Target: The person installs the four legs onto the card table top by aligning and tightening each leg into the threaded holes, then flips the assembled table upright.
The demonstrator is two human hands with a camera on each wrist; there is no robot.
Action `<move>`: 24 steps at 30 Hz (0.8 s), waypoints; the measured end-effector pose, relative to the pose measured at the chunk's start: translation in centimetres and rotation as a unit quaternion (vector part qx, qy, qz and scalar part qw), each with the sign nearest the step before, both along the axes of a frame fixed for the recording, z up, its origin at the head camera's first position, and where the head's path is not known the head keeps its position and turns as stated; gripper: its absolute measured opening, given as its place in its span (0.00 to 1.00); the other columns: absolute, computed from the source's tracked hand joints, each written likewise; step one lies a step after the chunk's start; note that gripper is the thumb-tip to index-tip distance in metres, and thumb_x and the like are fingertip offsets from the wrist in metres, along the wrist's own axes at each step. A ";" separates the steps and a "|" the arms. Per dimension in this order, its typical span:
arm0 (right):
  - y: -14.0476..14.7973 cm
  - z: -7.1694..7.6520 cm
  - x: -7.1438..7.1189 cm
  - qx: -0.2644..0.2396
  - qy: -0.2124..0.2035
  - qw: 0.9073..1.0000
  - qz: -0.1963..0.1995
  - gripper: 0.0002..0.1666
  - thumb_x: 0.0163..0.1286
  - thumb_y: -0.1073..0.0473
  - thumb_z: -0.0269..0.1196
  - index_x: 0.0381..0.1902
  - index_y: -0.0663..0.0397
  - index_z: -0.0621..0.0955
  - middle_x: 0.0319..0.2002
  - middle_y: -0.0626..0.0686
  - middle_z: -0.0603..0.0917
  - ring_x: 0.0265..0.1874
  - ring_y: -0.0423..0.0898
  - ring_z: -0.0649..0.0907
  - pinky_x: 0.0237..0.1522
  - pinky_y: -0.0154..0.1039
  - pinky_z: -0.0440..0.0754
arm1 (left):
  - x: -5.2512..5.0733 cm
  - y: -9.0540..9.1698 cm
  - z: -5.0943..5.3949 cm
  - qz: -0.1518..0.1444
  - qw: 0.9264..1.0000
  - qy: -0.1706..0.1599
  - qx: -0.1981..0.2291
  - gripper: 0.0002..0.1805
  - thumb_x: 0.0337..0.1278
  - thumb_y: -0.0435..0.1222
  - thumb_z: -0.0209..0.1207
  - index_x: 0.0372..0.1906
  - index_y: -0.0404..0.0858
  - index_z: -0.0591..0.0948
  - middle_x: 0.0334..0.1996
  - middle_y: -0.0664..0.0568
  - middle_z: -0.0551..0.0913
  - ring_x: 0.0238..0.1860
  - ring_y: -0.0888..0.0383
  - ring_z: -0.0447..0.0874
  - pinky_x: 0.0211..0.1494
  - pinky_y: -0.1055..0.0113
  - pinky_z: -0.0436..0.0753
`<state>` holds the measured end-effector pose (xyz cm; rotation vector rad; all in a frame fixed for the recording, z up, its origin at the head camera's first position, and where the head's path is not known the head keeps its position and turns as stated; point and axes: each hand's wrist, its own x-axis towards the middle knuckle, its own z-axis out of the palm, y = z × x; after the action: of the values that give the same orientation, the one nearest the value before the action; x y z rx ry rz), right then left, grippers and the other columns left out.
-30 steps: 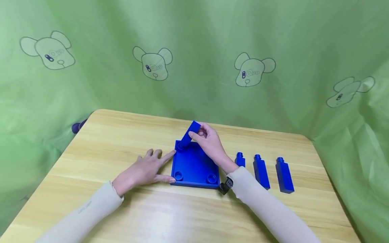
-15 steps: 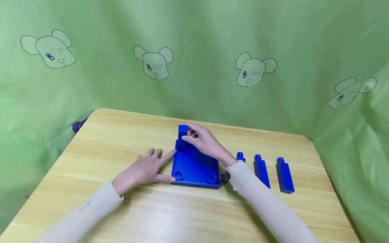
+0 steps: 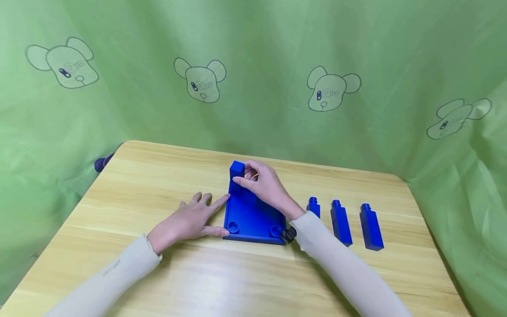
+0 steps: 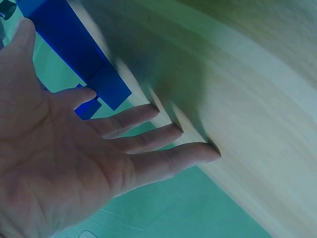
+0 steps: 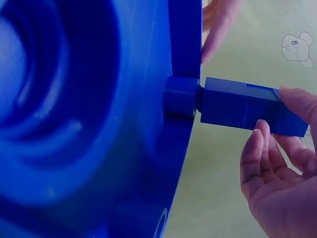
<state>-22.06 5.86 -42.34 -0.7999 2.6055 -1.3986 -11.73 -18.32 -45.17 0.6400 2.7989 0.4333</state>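
A square blue tray (image 3: pixel 253 215) with raised rings near its corners lies on the table. My right hand (image 3: pixel 269 187) pinches a blue block (image 3: pixel 237 171) upright over the far-left ring; in the right wrist view the neck of the block (image 5: pixel 237 104) meets the ring (image 5: pixel 181 95), a thin dark gap between. My left hand (image 3: pixel 188 222) lies at the tray's left side, index finger and thumb touching its edge, fingers spread. The left wrist view shows the left hand (image 4: pixel 89 148) with thumb and little-curled fingers against the blue tray wall (image 4: pixel 74 44).
Three blue blocks with threaded necks lie right of the tray: one (image 3: pixel 314 208) partly behind the right sleeve, another (image 3: pixel 341 223) and a third (image 3: pixel 371 228). A green curtain (image 3: pixel 261 123) hangs behind the wooden table (image 3: pixel 190 281).
The block in my right hand has gone from a rightward tilt to upright over the far-left ring, the right hand shifting left with it. My left hand has stayed in place.
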 end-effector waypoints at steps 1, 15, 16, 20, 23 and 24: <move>0.0 -0.1 0.0 -0.002 -0.001 1.000 -0.001 0.15 0.75 0.50 0.75 0.49 0.52 0.83 0.38 0.50 0.83 0.39 0.48 0.83 0.42 0.44 0.83 | 0.0 0.0 0.0 0.000 1.000 0.000 -0.001 0.58 0.66 0.75 0.58 0.91 0.51 0.55 0.76 0.28 0.68 0.76 0.22 0.63 0.60 0.15 0.70; -0.1 -0.7 -0.2 0.005 -0.020 1.000 0.001 0.20 0.73 0.42 0.76 0.49 0.46 0.83 0.33 0.49 0.79 0.33 0.48 0.78 0.36 0.43 0.75 | 0.5 -0.1 -0.2 0.005 1.000 -0.008 0.000 0.58 0.67 0.74 0.59 0.91 0.51 0.54 0.76 0.28 0.67 0.76 0.22 0.62 0.60 0.15 0.70; -0.1 -0.7 -0.2 0.008 -0.021 1.000 -0.001 0.19 0.73 0.42 0.76 0.46 0.46 0.81 0.32 0.49 0.79 0.32 0.48 0.78 0.36 0.42 0.74 | 0.5 -0.1 -0.2 0.004 1.000 -0.007 -0.001 0.58 0.67 0.74 0.58 0.91 0.50 0.54 0.76 0.29 0.67 0.76 0.23 0.63 0.60 0.15 0.70; 0.0 -0.4 -0.3 0.016 -0.014 1.000 -0.001 0.20 0.75 0.43 0.75 0.41 0.49 0.79 0.34 0.49 0.81 0.35 0.48 0.79 0.37 0.43 0.76 | 0.3 -0.2 -0.1 0.003 1.000 0.000 0.000 0.57 0.67 0.74 0.58 0.91 0.51 0.55 0.76 0.29 0.68 0.76 0.23 0.63 0.60 0.16 0.71; 0.2 -0.2 -0.3 0.027 -0.003 1.000 0.001 0.18 0.75 0.44 0.74 0.46 0.50 0.83 0.42 0.51 0.83 0.41 0.49 0.82 0.42 0.45 0.80 | 0.1 -0.1 -0.1 -0.001 1.000 0.004 0.000 0.58 0.66 0.75 0.57 0.91 0.51 0.55 0.75 0.29 0.69 0.76 0.23 0.63 0.60 0.16 0.72; 0.3 -0.1 -0.3 0.030 0.000 1.000 0.001 0.18 0.75 0.44 0.74 0.48 0.51 0.84 0.45 0.52 0.83 0.43 0.49 0.83 0.43 0.46 0.82 | 0.0 -0.1 -0.1 -0.002 1.000 0.003 0.000 0.58 0.66 0.75 0.57 0.91 0.51 0.54 0.75 0.29 0.69 0.76 0.24 0.63 0.60 0.15 0.71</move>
<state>-22.38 6.15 -42.41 -0.7934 2.6319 -1.3117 -11.70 -18.44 -45.23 0.6480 2.8022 0.4324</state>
